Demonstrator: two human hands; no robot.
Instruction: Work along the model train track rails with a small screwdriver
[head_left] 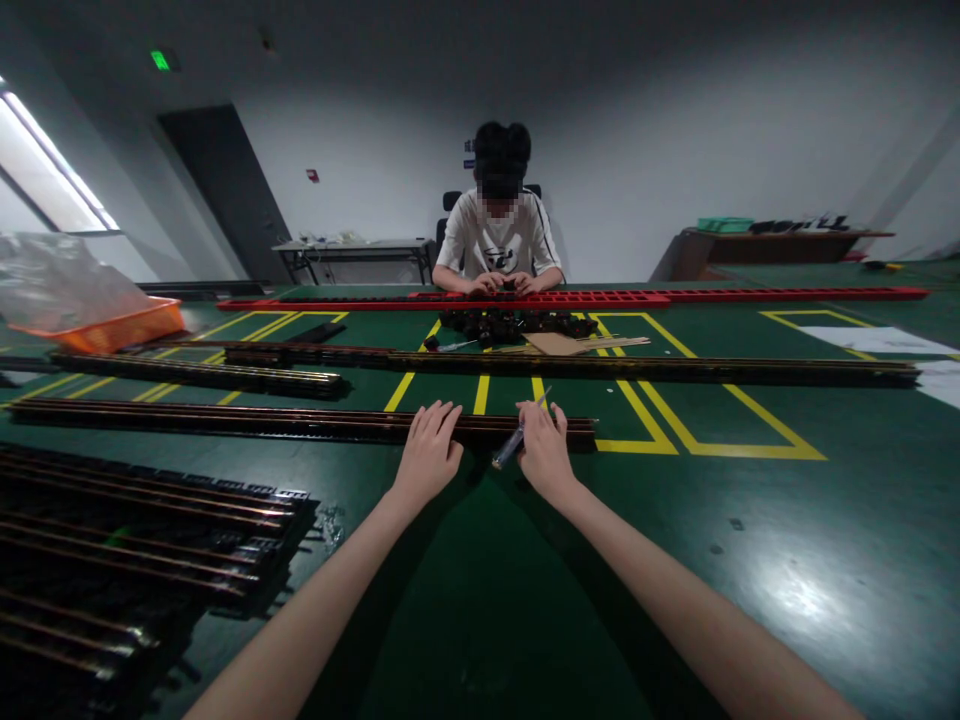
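Note:
My left hand lies with its fingers stretched over a long dark rail that runs across the green table in front of me. My right hand rests on the same rail near its right end and is closed round a small screwdriver with a translucent handle, its thin shaft pointing up and away. The two hands are about a hand's width apart.
A stack of similar dark rails lies at the near left, with more long rails farther back. Across the table a person works at a long red rail, small black parts before them. An orange basket stands far left.

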